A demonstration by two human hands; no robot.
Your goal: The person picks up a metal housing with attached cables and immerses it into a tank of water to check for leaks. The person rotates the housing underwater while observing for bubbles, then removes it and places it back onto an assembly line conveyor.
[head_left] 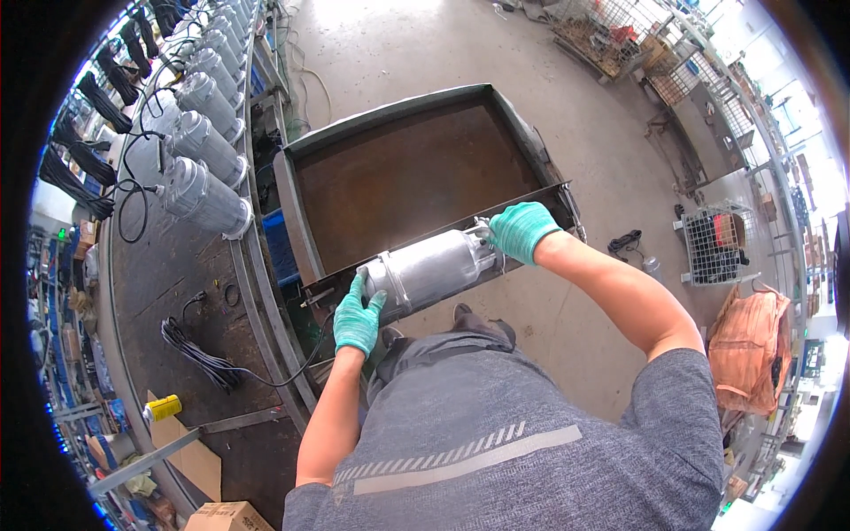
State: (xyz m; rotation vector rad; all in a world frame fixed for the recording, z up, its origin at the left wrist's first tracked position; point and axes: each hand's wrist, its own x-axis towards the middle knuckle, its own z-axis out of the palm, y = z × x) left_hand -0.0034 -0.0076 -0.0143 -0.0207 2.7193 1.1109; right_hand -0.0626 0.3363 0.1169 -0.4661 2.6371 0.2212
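A silver-grey submersible pump [429, 265] with a cylindrical body lies on its side across the near rim of a dark metal tray [416, 168]. My left hand [357, 323], in a green glove, grips the pump's left end, thumb and fingers spread around its edge. At the opposite end, my right hand [524, 232], gloved alike, closes over the metal fittings; its fingertips are partly hidden. A black cable [283, 382] runs from near the pump's left end to a coiled bundle [199, 354] on the workbench.
Along the left, a long workbench [159, 283] bears a row of similar grey pumps [208, 195]. A yellow can [163, 407] and cardboard box [226, 516] are at its near end. Rightward stand a white wire basket [719, 243] and an orange sack [751, 350].
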